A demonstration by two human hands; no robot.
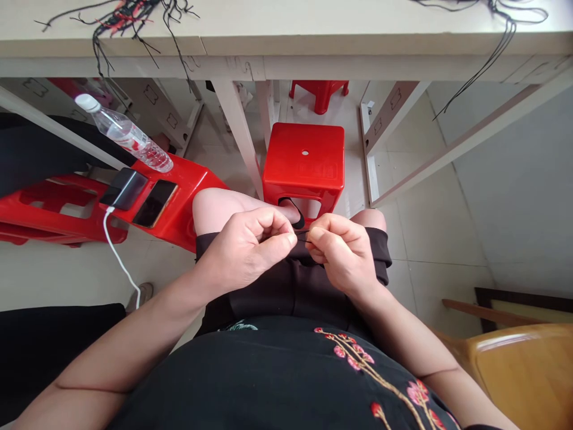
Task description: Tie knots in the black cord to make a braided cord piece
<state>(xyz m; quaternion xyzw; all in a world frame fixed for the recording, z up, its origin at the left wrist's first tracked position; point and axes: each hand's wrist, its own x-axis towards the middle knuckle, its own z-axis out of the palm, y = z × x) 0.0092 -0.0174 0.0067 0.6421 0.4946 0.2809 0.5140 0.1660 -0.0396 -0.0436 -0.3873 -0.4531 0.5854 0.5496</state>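
Over my lap, my left hand (255, 245) and my right hand (342, 251) face each other with a small gap between the fingertips. A thin black cord (302, 236) runs across that gap. Thumb and forefinger of each hand are pinched on it. The rest of the cord is hidden by my fingers or lost against my dark shorts (264, 286). On the table above lie a bundle of black and red cords (128, 18) at the left and loose black cords (501, 30) at the right, with ends hanging over the edge.
The white table edge (313, 45) crosses in front of me. At my left, a red stool (188, 179) bears a water bottle (134, 140), a phone (155, 203) and a dark device (124, 186) with a white cable. Another red stool (304, 152) stands under the table. A wooden chair (528, 370) is at right.
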